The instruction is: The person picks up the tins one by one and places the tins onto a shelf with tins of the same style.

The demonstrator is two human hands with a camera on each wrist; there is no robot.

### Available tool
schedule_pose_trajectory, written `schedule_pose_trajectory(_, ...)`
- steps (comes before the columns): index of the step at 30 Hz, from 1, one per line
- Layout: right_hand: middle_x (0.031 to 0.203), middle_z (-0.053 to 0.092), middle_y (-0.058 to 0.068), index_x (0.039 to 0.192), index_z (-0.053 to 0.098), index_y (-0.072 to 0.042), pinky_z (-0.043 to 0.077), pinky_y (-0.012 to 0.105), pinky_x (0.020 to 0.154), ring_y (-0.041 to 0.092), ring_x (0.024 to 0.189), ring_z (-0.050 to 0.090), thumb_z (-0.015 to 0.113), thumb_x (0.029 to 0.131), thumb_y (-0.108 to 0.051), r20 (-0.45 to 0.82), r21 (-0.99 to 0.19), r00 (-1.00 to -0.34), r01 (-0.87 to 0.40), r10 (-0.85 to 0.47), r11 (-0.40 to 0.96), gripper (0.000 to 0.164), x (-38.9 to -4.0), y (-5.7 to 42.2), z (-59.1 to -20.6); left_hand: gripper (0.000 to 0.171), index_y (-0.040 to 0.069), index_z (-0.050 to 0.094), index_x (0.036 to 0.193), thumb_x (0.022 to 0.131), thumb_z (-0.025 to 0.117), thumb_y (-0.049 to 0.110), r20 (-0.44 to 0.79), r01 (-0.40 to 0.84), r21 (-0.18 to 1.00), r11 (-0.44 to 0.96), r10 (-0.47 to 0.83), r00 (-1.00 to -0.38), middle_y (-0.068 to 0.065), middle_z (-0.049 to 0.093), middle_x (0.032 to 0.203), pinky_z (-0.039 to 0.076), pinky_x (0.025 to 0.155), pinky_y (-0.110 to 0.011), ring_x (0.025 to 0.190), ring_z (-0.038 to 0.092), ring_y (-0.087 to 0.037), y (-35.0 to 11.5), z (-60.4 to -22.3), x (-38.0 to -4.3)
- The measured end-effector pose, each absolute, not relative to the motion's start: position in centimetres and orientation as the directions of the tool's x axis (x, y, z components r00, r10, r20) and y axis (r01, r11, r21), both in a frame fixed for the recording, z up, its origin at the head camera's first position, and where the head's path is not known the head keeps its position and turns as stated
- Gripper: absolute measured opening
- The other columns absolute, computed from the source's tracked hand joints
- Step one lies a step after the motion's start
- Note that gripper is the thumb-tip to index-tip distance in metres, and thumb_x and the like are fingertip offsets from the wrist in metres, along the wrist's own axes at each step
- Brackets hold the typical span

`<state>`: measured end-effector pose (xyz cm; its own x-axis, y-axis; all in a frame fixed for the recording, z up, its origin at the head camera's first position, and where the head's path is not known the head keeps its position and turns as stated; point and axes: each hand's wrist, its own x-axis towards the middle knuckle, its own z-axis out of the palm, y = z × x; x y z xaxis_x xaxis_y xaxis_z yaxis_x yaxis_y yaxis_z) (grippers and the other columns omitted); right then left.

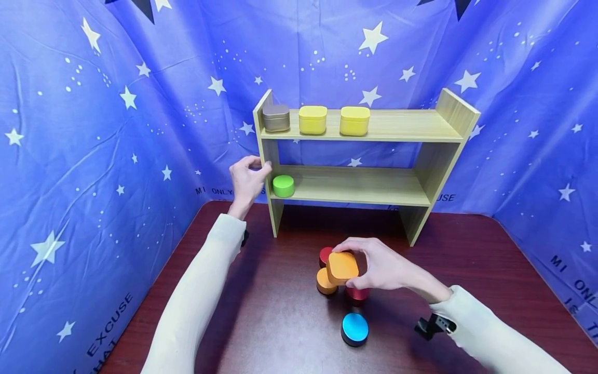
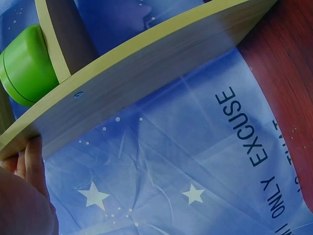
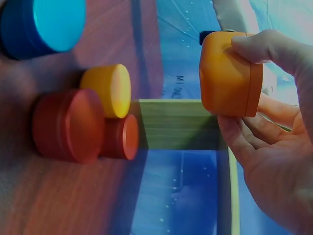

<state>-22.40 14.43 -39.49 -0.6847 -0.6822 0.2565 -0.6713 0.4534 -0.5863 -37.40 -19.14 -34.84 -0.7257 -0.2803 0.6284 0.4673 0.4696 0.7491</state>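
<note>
My right hand (image 1: 380, 262) holds a rounded-square orange tin (image 1: 343, 267) between thumb and fingers, raised above the table. Beneath and around it are an orange round tin (image 1: 326, 282) and two red round tins, one (image 3: 71, 126) larger than the other (image 3: 122, 137) in the right wrist view. A blue round tin (image 1: 354, 327) stands nearer me. At the wooden shelf (image 1: 355, 185), my left hand (image 1: 248, 182) grips the left side panel (image 2: 146, 73), thumb at its front edge and fingers against the outer face. Close by, a green round tin (image 1: 283, 186) sits on the lower board.
On the top board (image 1: 402, 124) stand a brown square tin (image 1: 276, 118) and two yellow square tins, one (image 1: 312, 120) left of the other (image 1: 354, 121). A starry blue curtain (image 1: 299, 62) surrounds the dark red table (image 1: 261, 311).
</note>
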Motion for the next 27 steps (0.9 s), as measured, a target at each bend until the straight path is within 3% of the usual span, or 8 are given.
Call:
schedule_pose_trajectory(8,0.116,0.076,-0.010,0.131,0.073,-0.017,0.056,0.029,0.091,0.005,0.101,0.064,0.093,0.072,-0.014,0.286,-0.542,-0.694,-0.686,-0.661,0.486,0.061,-23.4,15.6,-37.0,0.020,0.000,0.085,0.095,0.085,0.079,0.016,0.636,0.471,0.743,0.475,-0.282,-0.718,-0.023,0.082,0.090,0.048,0.071,-0.014,0.081,0.075,-0.031,-19.2,-35.0,-37.5)
schedule_pose_trajectory(19,0.126,0.077,0.008,0.135,0.071,-0.005,0.054,0.018,0.098,0.011,0.108,0.068,0.093,0.078,-0.009,0.273,-0.580,-0.741,-0.636,-0.614,0.509,0.061,-25.0,17.4,-32.1,0.022,-0.001,0.085,0.097,0.086,0.079,0.017,0.632,0.472,0.746,0.470,-0.276,-0.724,-0.023,0.082,0.092,0.047,0.072,-0.012,0.082,0.076,-0.034,-19.1,-35.1,-37.5)
schedule_pose_trajectory(27,0.121,0.079,0.005,0.134,0.073,-0.008,0.050,0.012,0.096,0.001,0.106,0.066,0.093,0.078,-0.009,0.329,-0.534,-0.733,-0.664,-0.596,0.523,0.060,-25.9,18.3,-29.4,0.022,-0.001,0.085,0.096,0.086,0.079,0.017,0.643,0.481,0.738,0.474,-0.276,-0.715,-0.023,0.082,0.091,0.047,0.073,-0.015,0.081,0.074,-0.031,-19.2,-35.1,-37.6)
